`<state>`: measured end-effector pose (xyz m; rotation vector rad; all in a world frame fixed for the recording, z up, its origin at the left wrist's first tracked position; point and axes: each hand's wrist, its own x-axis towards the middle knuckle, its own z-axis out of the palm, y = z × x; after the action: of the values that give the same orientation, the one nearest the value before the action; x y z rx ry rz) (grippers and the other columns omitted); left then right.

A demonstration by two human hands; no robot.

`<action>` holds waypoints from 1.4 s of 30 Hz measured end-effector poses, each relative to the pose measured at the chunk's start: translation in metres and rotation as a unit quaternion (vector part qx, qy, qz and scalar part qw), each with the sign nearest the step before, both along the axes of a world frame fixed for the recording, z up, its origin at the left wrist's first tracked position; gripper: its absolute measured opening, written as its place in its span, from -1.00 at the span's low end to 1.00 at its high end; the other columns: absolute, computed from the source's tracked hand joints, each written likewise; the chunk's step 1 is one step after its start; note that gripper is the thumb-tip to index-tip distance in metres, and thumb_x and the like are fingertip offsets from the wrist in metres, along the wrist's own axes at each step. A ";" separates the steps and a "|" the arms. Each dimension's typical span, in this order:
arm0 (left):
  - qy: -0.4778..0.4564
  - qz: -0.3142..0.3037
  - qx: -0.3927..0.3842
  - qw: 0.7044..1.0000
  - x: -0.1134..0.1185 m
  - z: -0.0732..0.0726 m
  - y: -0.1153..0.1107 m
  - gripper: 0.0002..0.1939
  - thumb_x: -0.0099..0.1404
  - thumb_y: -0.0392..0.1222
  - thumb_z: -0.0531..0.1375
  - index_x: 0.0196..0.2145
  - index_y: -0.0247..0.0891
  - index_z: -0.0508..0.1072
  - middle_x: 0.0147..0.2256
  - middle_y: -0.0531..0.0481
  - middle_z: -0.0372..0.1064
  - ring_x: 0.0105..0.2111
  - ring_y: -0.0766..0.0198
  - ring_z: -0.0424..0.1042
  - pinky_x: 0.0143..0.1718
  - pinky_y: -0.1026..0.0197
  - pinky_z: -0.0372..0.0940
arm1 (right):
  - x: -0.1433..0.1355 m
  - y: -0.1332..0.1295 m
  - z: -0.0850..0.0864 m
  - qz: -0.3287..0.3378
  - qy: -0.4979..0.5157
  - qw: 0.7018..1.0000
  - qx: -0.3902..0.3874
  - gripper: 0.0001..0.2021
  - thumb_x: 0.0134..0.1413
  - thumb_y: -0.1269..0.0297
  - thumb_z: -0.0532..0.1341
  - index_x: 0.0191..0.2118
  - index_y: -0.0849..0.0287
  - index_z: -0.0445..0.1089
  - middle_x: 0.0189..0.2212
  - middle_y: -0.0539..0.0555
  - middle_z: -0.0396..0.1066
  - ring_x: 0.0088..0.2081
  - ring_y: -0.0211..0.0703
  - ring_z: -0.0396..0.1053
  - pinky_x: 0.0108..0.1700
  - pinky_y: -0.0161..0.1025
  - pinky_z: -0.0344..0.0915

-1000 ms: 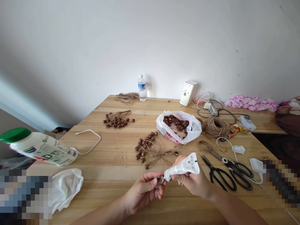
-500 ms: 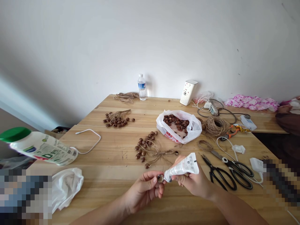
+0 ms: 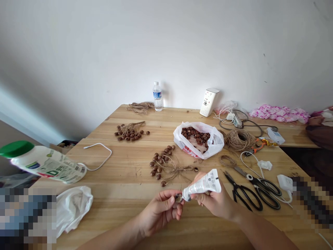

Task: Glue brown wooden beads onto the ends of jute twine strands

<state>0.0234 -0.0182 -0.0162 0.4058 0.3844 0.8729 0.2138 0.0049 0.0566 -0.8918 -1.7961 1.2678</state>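
Note:
My left hand (image 3: 163, 210) pinches a small brown nut shell (image 3: 178, 198) with its pale hollow side up. Closed round a white tube (image 3: 204, 185) is my right hand (image 3: 212, 201); the tube's tip touches or nearly touches the shell. Beyond my hands lies a bunch of brown shells (image 3: 158, 164) tied with twine (image 3: 183, 169), and a single shell (image 3: 196, 169) lies at its right end. A white plastic bag (image 3: 217, 141) holding many brown shells stands open behind. A second tied bunch (image 3: 130, 133) lies farther left.
On the right lie two pairs of scissors (image 3: 243, 192), a twine coil (image 3: 239, 140), cables and a white adapter (image 3: 284, 182). A water bottle (image 3: 157, 99) and a white box (image 3: 208, 103) stand at the back. A green-capped bottle (image 3: 52, 165) and white cloth (image 3: 74, 210) are at left.

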 end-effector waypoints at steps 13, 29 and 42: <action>0.004 0.004 -0.004 1.000 0.001 0.000 0.001 -0.82 0.05 -0.25 0.31 -0.32 -0.27 0.56 -0.54 -0.06 0.47 -0.56 0.34 0.44 -0.52 0.36 0.30 | -0.001 -0.003 0.000 0.000 0.005 1.000 -0.018 -0.86 0.00 0.25 0.26 -0.39 0.21 0.36 -0.44 0.06 0.28 -0.56 -0.33 0.23 -0.59 -0.40 0.20; 0.010 0.001 -0.020 1.000 0.002 -0.002 0.000 -0.81 -0.04 -0.23 0.36 -0.40 -0.30 0.54 -0.57 -0.03 0.46 -0.58 0.34 0.44 -0.55 0.36 0.28 | -0.010 -0.005 -0.001 0.007 0.060 0.995 -0.076 -0.79 -0.03 0.19 0.28 -0.38 0.21 0.30 -0.44 0.01 0.28 -0.61 -0.37 0.24 -0.61 -0.41 0.20; 0.012 -0.005 -0.025 1.000 0.005 0.001 -0.001 -0.83 -0.06 -0.22 0.38 -0.47 -0.33 0.53 -0.53 -0.06 0.48 -0.60 0.34 0.43 -0.60 0.36 0.28 | -0.012 -0.005 -0.003 -0.002 0.077 0.993 -0.087 -0.80 -0.06 0.24 0.30 -0.40 0.22 0.28 -0.47 -0.02 0.26 -0.62 -0.38 0.24 -0.62 -0.40 0.20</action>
<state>0.0280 -0.0194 -0.0154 0.3728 0.4245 0.8473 0.2015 0.0002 0.0531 -0.8659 -1.5811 1.4674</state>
